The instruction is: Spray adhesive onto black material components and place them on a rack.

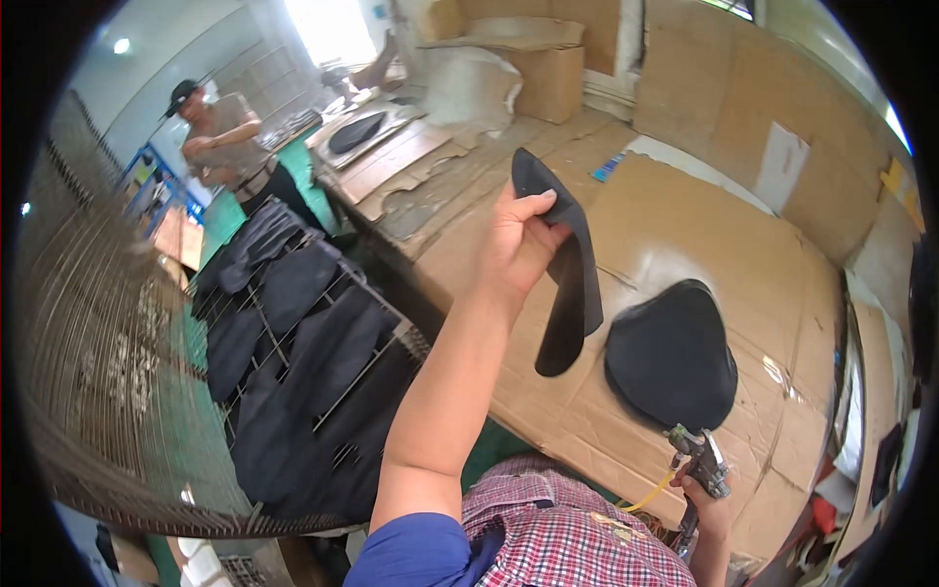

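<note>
Left hand: the left hand (518, 245) was raised over the bench (685, 205), fingers and thumb pinched on the upper part of a long black cut piece (572, 293).
Cut piece: it hung upright from that grip, above the near-left part of the bench, clear of the cardboard.
Handling: it looked thin, light and flexible, curving slightly under its own weight; a pinch near one end seemed enough, though the free lower end would likely swing.
Right hand: the right hand (706, 504), low at the near right, was wrapped around the grip of a spray gun (696, 458) with a yellow hose.
Black pad: a rounded black pad (671, 354) lay flat on the bench, just right of the hanging piece.
Left side: a wire rack (293, 333) carried more dark pieces.
Far left: another person (225, 147) stood there.
</note>
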The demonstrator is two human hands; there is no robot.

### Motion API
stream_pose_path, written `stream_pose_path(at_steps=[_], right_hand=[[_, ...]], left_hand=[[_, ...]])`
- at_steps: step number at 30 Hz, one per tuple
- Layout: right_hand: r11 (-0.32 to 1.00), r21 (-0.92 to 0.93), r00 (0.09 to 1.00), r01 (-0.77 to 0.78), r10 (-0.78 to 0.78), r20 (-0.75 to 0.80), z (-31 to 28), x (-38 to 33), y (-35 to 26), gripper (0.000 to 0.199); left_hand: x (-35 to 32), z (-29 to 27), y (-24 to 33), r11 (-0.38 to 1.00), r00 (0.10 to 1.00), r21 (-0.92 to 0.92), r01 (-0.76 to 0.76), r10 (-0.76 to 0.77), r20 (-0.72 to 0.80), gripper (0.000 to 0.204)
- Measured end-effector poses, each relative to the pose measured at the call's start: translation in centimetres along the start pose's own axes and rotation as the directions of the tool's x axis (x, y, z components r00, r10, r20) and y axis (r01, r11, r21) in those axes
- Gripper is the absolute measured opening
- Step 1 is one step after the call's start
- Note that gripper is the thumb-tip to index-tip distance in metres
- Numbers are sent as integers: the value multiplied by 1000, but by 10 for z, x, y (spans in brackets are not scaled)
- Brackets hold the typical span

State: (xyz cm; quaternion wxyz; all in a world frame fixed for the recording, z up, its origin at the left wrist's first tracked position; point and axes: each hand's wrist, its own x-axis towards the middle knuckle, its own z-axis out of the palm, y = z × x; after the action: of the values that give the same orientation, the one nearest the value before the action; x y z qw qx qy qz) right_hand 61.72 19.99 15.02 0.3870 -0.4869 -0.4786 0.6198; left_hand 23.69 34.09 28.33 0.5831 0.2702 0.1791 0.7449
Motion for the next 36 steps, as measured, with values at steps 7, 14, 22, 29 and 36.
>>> stream_pose_path(at_steps=[7, 14, 22, 29, 36], right_hand=[[1000, -11, 983, 14, -12, 181, 43, 15, -2, 38], [999, -26, 934, 44, -32, 355, 89, 26, -7, 37], [983, -148, 850, 109, -15, 527, 130, 41, -6, 40], [975, -179, 852, 127, -15, 524, 126, 39, -3, 45], [971, -207, 956, 118, -55, 287, 51, 62, -18, 48]], left_hand=[[-81, -20, 106, 979, 979, 31, -202, 202, 6, 33], [-198, -89, 212, 814, 802, 254, -522, 570, -178, 39], [-461, -162, 241, 514, 180, 703, -492, 850, -496, 51], [-636, -278, 163, 600, -711, 761, -247, 422, -563, 28], [-381, -260, 107, 365, -405, 880, 303, 886, -228, 47]])
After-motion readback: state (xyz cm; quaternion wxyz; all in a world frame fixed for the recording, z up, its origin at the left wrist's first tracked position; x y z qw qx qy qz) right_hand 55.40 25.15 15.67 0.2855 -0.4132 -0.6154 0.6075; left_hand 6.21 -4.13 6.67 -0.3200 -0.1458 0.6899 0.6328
